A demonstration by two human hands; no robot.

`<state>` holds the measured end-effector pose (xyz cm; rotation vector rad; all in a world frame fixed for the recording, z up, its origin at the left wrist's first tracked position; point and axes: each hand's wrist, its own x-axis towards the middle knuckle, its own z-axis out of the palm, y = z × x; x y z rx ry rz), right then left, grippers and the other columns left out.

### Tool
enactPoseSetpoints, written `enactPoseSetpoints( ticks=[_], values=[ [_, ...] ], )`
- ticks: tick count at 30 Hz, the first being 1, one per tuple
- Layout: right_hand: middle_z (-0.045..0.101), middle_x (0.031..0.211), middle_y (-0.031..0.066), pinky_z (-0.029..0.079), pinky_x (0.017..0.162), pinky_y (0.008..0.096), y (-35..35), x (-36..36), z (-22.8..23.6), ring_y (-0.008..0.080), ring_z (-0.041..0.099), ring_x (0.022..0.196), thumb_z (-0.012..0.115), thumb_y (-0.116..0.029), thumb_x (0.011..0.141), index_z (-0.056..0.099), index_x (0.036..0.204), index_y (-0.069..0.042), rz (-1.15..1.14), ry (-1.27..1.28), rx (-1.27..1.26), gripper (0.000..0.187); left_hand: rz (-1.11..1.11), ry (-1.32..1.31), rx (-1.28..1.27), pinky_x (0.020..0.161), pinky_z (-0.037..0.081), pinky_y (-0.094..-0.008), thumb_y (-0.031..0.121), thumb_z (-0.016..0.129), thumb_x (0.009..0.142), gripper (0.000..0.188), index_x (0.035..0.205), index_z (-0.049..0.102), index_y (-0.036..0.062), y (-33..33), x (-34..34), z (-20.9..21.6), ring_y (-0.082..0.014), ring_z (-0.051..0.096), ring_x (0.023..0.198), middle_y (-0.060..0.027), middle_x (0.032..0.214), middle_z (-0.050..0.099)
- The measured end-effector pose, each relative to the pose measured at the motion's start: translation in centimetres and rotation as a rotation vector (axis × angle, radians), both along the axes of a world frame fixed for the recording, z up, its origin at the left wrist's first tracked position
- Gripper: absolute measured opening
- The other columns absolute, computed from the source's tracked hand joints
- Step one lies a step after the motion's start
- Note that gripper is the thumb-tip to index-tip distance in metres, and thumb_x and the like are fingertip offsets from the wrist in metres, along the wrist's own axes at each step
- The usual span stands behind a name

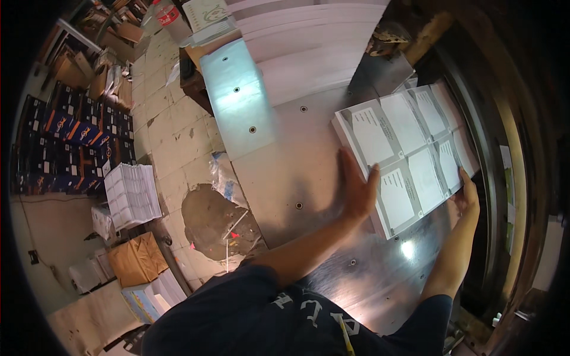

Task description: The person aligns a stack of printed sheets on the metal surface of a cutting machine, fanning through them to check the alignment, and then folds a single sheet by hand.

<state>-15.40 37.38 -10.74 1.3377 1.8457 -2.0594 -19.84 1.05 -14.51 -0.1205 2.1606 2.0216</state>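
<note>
A thick stack of printed sheets, white and grey with a repeated panel layout, lies tilted on the metal table. Along its left side rests my left hand, thumb at the top edge and fingers against the side. My right hand grips the near right edge, its thumb over the top and the other fingers partly hidden. Between them, my two hands hold the stack. Small round fittings dot the metal surface around it.
Dark machine framing rises close on the right. Large white sheets are piled at the back. A bottle stands beyond the table's far left corner. Dark blue boxes, a paper stack and a brown paper package are at the left.
</note>
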Motion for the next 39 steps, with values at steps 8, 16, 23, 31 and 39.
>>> enactPoseSetpoints(
  ticks=[8,16,23,31,39],
  values=[
    [0.064,0.114,0.0087,0.054,0.077,0.0448,1.7,1.5,-1.8,0.0246,0.064,0.095,0.057,-0.057,0.089,0.058,0.124,-0.004,-0.026,0.133,-0.007,0.064,0.008,0.095,-0.161,0.119,0.005,-0.0412,0.034,0.055,0.093,0.089,0.146,0.000,-0.0129,1.8,0.4,-1.8,-0.0413,0.003,0.145,-0.0338,0.153,0.000],
    [0.054,0.130,0.0211,0.038,0.102,0.0432,1.8,0.7,-4.9,0.0288,0.049,0.124,0.052,-0.082,0.075,0.042,0.138,0.001,-0.381,-0.090,0.732,0.105,0.169,-0.075,0.103,0.117,0.016,-0.0394,0.038,0.050,0.094,0.086,0.150,0.001,-0.0054,3.4,-0.8,-1.4,-0.0337,0.017,0.144,-0.0263,0.156,0.006],
    [0.020,0.157,0.0149,0.016,0.117,0.0432,-6.8,0.7,0.9,0.0285,0.019,0.144,0.045,-0.070,0.088,0.016,0.152,-0.003,-0.361,0.550,0.002,0.097,0.087,-0.090,0.556,0.106,0.034,-0.0360,0.033,0.051,0.093,0.069,0.148,0.020,0.0045,2.2,-0.2,1.5,-0.0251,0.038,0.131,-0.0136,0.148,0.031],
    [0.047,0.134,0.0310,0.042,0.100,0.0382,-14.7,12.6,-3.1,0.0358,0.052,0.122,0.071,-0.043,0.083,0.044,0.130,0.009,-0.149,0.099,0.437,0.075,-0.059,-0.427,0.488,0.111,0.015,-0.0319,0.046,0.054,0.089,0.076,0.148,0.025,0.0071,-2.4,-2.2,3.7,-0.0159,0.026,0.138,-0.0029,0.150,0.032],
    [0.056,0.107,0.0199,0.049,0.080,0.0449,-30.3,12.8,0.4,0.0348,0.056,0.098,0.081,-0.036,0.069,0.056,0.106,0.005,0.157,-0.097,1.037,0.061,-0.224,-0.541,0.478,0.115,0.011,-0.0422,0.053,0.052,0.086,0.089,0.148,0.020,-0.0013,-4.0,-5.2,2.4,-0.0225,0.017,0.144,-0.0115,0.155,0.021]
  ],
)
